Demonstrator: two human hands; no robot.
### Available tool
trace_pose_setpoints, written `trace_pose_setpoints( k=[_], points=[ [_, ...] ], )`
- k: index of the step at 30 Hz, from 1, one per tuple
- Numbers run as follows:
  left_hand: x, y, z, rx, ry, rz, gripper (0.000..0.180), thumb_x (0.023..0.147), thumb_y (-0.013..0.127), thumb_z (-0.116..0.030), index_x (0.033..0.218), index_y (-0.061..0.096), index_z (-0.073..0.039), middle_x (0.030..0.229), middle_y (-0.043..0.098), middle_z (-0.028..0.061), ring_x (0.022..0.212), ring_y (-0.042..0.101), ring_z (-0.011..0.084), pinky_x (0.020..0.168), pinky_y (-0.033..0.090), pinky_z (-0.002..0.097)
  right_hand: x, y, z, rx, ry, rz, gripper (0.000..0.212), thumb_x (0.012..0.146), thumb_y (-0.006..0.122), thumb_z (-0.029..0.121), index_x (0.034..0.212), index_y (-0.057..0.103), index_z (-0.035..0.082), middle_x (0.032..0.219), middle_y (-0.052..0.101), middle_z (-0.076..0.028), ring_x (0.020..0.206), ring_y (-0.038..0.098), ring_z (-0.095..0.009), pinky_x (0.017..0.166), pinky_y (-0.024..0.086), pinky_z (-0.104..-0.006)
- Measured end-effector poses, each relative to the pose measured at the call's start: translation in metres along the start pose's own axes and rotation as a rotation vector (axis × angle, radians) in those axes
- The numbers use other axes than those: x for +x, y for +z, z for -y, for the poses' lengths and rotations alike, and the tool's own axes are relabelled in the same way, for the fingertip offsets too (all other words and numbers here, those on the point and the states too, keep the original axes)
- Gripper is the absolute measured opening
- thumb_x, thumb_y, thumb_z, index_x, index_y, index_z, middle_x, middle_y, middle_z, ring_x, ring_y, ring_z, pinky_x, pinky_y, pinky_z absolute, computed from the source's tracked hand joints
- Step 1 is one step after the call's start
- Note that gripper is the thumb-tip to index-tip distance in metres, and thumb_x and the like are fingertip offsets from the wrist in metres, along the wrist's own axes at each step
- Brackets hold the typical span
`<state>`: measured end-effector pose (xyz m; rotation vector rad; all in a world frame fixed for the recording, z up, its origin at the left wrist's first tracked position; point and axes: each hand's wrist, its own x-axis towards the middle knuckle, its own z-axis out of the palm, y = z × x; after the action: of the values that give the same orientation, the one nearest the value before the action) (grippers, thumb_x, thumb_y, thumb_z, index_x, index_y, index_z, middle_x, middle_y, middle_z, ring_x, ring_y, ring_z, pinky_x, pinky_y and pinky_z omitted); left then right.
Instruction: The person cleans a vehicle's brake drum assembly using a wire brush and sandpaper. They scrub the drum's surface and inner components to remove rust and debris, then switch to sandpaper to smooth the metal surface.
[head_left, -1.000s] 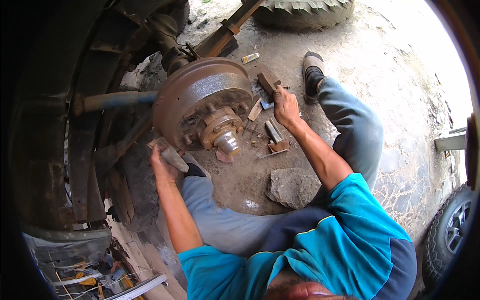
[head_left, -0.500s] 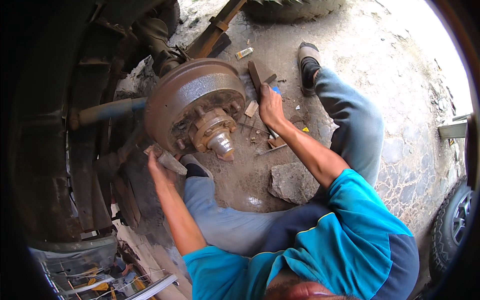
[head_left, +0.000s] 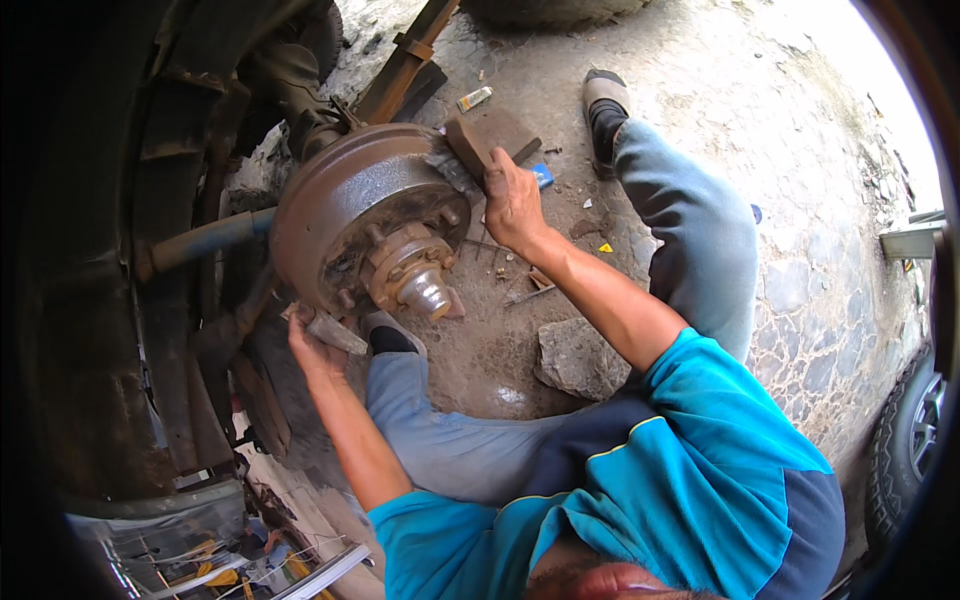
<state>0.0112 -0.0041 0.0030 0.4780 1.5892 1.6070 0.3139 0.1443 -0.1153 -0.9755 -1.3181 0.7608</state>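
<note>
A rusty brake drum (head_left: 350,205) with studs and a round hub (head_left: 425,293) sits on the axle in front of me. My right hand (head_left: 513,203) is closed around a thick, flat brown bar-like piece (head_left: 466,146). The piece's upper end is by the drum's right rim; whether they touch I cannot tell. At the drum's lower left edge, my left hand (head_left: 314,350) is closed on a pale grey block (head_left: 338,333), its fingers partly hidden behind the block.
A large stone (head_left: 580,360) lies between my legs. Beyond my right hand are a small tube (head_left: 475,98) and a blue packet (head_left: 542,176) on the cracked floor. Dark vehicle framework fills the left side. A spare tyre (head_left: 905,450) stands at the far right.
My right hand has moved left with the brown bar-like piece, bringing it to the drum's rim. My left hand stays by the drum's lower edge. The view has shifted slightly.
</note>
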Motion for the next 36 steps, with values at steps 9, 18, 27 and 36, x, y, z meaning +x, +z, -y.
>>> trace_pose_setpoints(
  k=[9,18,27,36],
  points=[
    [-0.005,0.003,0.003,-0.057,-0.024,0.039,0.043,0.083,0.05,-0.024,0.122,0.058,-0.006,0.126,0.061,0.0133,0.114,0.06,0.0319,0.094,0.048,0.0571,0.01,-0.004,0.022,-0.058,-0.116,0.063,0.04,0.104,0.036,0.042,0.095,0.045,0.004,0.078,0.06,-0.027,0.073,0.06,-0.05,0.061,0.044,-0.0569],
    [-0.006,0.012,0.001,-0.049,-0.016,0.038,0.043,0.084,0.049,-0.024,0.122,0.059,-0.008,0.125,0.063,0.0121,0.114,0.061,0.0301,0.098,0.045,0.0606,-0.02,-0.002,-0.016,-0.007,0.054,0.045,0.041,0.104,0.037,0.042,0.095,0.043,0.003,0.077,0.06,-0.027,0.074,0.06,-0.05,0.061,0.046,-0.054],
    [0.001,0.012,-0.001,-0.076,-0.025,0.048,0.045,0.082,0.05,-0.024,0.123,0.059,-0.008,0.127,0.061,0.0118,0.115,0.06,0.0309,0.098,0.044,0.0605,-0.041,0.012,-0.053,0.029,0.063,0.02,0.046,0.103,0.036,0.047,0.097,0.041,0.001,0.075,0.055,-0.029,0.071,0.055,-0.053,0.061,0.042,-0.0562],
    [-0.003,0.021,-0.005,-0.026,0.024,0.024,0.046,0.082,0.05,-0.024,0.123,0.058,-0.005,0.123,0.063,0.014,0.111,0.062,0.0312,0.099,0.046,0.0588,-0.066,0.009,-0.072,0.038,0.099,-0.004,0.043,0.105,0.035,0.043,0.098,0.046,0.002,0.076,0.057,-0.028,0.072,0.056,-0.053,0.063,0.043,-0.0571]
  ],
)
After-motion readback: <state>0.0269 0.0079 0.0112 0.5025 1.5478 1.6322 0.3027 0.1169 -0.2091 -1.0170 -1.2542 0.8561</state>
